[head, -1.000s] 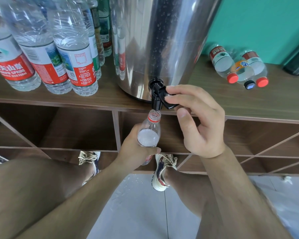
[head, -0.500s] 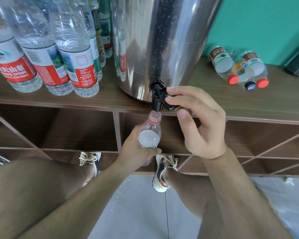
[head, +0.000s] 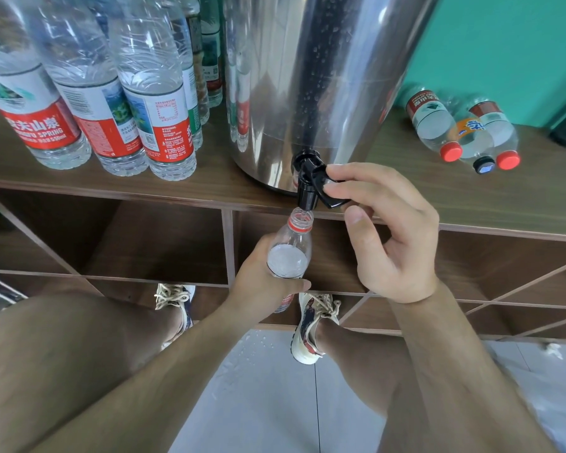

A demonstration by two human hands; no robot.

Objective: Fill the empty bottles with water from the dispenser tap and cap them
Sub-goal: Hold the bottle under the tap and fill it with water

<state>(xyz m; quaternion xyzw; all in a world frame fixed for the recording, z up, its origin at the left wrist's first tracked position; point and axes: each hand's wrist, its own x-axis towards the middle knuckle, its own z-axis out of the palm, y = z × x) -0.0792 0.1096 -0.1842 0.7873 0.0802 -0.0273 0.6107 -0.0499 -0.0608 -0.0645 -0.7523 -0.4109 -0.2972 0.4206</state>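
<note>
The left grip wraps the bottle at mid-body, thumb across the front; its lower half and most of its label are hidden behind fingers and wrist. The bottle is uncapped, mouth just under the tap at 12 o'clock; white froth shows inside, though the stream is hard to make out. At 2 o'clock the right grip curls over the lever; whether the thumb below touches it, I cannot tell. The steel dispenser stands on the desk, top cut off; standing bottles at 10 o'clock lose their necks to the frame; three capped bottles lie at 2 o'clock.
</note>
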